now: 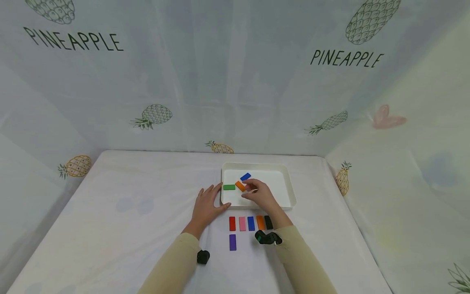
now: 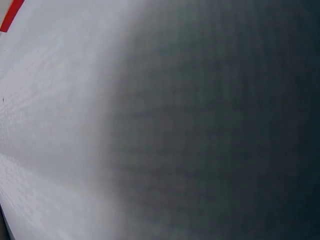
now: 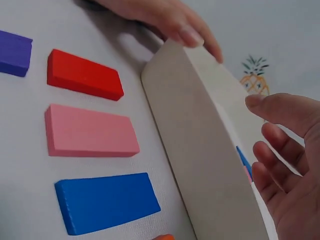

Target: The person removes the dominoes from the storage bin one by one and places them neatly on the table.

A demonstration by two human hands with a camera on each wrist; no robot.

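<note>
A white tray (image 1: 286, 188) lies on the table. My left hand (image 1: 207, 206) rests against its near left corner, thumb and fingers spread along the rim; the left wrist view is mostly blurred dark. Above the tray my right hand (image 1: 260, 196) hovers with thumb and fingers apart, nothing visibly held in the right wrist view. Beside its fingertips lies an orange block (image 1: 240, 186), with a blue block (image 1: 245, 177) just behind. A green block (image 1: 229, 187) lies near the tray's left wall. In the right wrist view a pink sliver (image 3: 248, 173) shows beside my fingers, mostly hidden.
In front of the tray stand a red block (image 1: 232, 223), a pink block (image 1: 242, 223), a blue block (image 1: 251, 223), an orange block (image 1: 260, 223) and a black block (image 1: 269, 222) in a row. A purple block (image 1: 233, 242) lies nearer, below the red one.
</note>
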